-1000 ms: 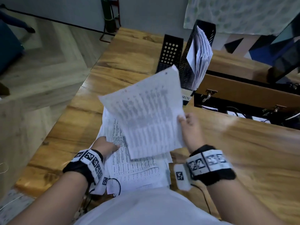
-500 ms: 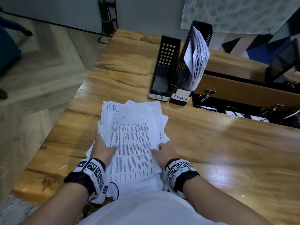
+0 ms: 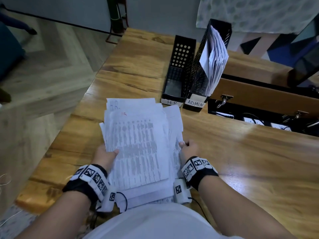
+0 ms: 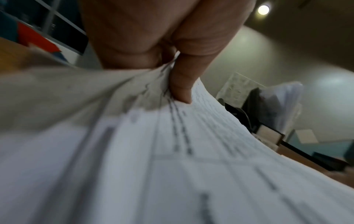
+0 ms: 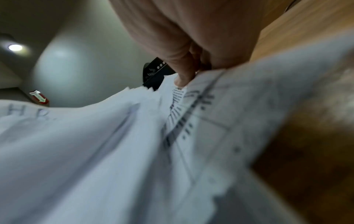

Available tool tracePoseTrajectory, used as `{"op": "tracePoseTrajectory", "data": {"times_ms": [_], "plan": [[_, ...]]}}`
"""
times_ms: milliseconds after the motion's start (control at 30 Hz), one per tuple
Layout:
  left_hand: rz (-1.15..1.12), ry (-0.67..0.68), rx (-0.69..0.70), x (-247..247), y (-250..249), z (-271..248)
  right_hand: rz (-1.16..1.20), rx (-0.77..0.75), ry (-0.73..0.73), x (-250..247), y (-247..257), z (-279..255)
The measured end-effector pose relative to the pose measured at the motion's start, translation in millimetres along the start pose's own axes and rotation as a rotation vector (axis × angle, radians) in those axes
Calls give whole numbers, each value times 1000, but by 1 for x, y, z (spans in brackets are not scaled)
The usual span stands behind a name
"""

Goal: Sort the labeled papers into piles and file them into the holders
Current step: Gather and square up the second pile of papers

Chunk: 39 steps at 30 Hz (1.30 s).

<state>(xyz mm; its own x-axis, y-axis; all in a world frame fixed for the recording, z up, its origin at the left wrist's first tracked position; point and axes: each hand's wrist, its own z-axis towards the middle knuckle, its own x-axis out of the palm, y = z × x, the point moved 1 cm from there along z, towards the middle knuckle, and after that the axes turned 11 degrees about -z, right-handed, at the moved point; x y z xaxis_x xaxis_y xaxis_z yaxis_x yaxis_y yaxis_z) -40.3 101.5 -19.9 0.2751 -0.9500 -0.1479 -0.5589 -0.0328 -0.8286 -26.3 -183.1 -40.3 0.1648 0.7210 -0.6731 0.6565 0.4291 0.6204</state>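
- The sorting looks finished for this batch: both hands gather the loose stack of papers (image 3: 138,149) marked "H.R." off the bench (image 3: 241,169), so the step in hand seems to be collecting the pile for filing.
- The stack lies between the hands, near the front edge of the bench, its sheets fanned and uneven; whether its lower end rests on the wood I cannot tell.
- The HR holder (image 3: 177,78) stands empty beyond the pile, touching the ADMIN holder (image 3: 203,78), which already carries a sheaf of sheets.
- The next move likely calls for squaring the ragged edges, then lifting the stack upright and sliding it into the HR holder without catching corners on its rim.
- Left hand (image 3: 105,156): grip clenched on the stack's left edge, thumb on top, fingers under.
- Right hand (image 3: 189,149): grip pinching the right edge, thumb pressing the top sheets.
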Motion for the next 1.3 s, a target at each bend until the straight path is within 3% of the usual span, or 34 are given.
{"op": "tracePoseTrajectory", "data": {"times_ms": [167, 333, 433, 567, 633, 800, 967, 1067, 1200, 1300], "plan": [[-39, -107, -27, -28, -4, 20, -14, -27, -16, -33, -9, 10], [-28, -71, -50, -25, -5, 19, 35, -28, 282, -49, -5, -14], [135, 15, -44, -10, -14, 9, -7, -31, 388, -43, -4, -23], [372, 19, 3, 2, -20, 6, -62, 26, 456, -23, -8, -27], [411, 11, 15, 2, -20, 8, -71, 58, 455, -15, -9, -30], [328, 30, -98, -5, -13, 9, 158, 154, 239, -2, -15, -29], [287, 60, -133, -8, -3, 8, 62, -17, 419, -7, 4, -41], [262, 95, -138, -5, -3, 5, -2, 11, 460, -9, 11, -40], [222, 144, -142, -4, 3, 5, 369, 115, 604, -9, 4, -42], [193, 128, -148, -7, 10, 11, 330, 23, 572, -6, 0, -41]]}}
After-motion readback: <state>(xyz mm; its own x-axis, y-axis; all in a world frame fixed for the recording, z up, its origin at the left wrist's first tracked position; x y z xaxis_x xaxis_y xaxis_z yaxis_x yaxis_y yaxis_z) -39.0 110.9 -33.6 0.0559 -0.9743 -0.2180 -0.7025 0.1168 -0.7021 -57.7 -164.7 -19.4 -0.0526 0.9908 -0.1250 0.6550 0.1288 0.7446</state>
